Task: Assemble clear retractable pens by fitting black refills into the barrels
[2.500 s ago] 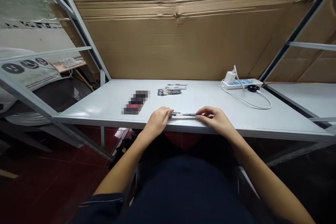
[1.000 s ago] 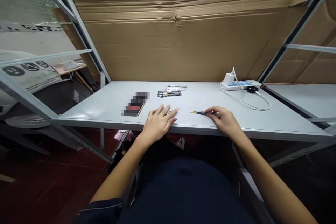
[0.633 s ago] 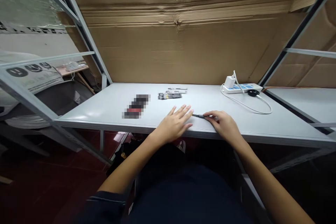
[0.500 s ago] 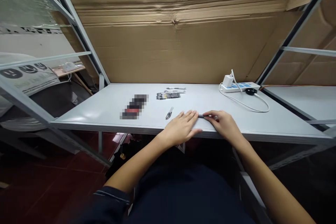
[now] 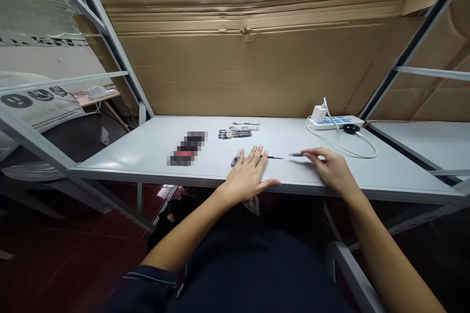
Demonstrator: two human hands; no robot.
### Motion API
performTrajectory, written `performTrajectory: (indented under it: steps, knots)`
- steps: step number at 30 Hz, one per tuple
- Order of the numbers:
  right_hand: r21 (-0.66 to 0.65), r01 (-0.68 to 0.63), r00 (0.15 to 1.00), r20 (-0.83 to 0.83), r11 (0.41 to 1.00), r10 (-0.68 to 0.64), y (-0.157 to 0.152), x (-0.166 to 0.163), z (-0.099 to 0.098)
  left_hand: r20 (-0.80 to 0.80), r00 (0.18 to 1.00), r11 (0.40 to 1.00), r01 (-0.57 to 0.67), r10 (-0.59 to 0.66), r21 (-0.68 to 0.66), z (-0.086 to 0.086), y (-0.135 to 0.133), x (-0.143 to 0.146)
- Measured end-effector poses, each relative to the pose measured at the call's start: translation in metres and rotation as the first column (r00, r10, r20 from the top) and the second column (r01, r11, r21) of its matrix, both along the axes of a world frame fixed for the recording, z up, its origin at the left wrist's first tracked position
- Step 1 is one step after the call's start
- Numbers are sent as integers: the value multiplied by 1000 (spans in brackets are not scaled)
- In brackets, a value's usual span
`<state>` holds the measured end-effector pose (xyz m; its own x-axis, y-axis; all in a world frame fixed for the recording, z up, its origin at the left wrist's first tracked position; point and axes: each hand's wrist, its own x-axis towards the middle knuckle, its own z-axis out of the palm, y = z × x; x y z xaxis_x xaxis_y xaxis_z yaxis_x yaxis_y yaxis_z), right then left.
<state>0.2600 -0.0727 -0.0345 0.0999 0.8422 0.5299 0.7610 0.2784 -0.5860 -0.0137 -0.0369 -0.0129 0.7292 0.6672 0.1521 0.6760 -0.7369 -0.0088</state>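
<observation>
Two hands and three loose pen parts on a grey workbench (image 5: 121,156). The left hand (image 5: 249,176) lies open, palm down, fingertips just beside a short pen section (image 5: 235,158). One thin black refill (image 5: 271,157) lies between the hands. The right hand (image 5: 330,166) is open, grasping nothing, its fingers just beside a dark pen barrel (image 5: 295,154). Farther back: one pile of pens (image 5: 235,133), too small to count exactly; one pixelated object (image 5: 187,149); one power strip (image 5: 336,122) bearing one white charger (image 5: 319,113).
</observation>
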Motion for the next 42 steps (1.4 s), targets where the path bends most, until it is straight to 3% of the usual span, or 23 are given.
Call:
performTrajectory:
  steps: [13, 24, 30, 39, 42]
  knots:
    - [-35, 117, 980, 167, 993, -110, 6, 0, -13, -33, 999, 1000, 17, -16, 8, 5, -3, -1]
    - [-76, -4, 956, 292, 997, 26, 8, 5, -13, -19, 999, 999, 31, -30, 27, 3, -4, 0]
    - [-54, -4, 961, 277, 999, 19, 7, 3, -13, -7, 1000, 999, 24, -24, 28, 2, -5, 0]
    - [27, 155, 934, 322, 987, -156, 3, -4, -14, -2, 1000, 999, -14, 14, 51, 1, -6, 1]
    - [67, 67, 917, 390, 996, -88, 5, -18, -5, -4, 1000, 997, -6, 7, 74, -2, -5, 0]
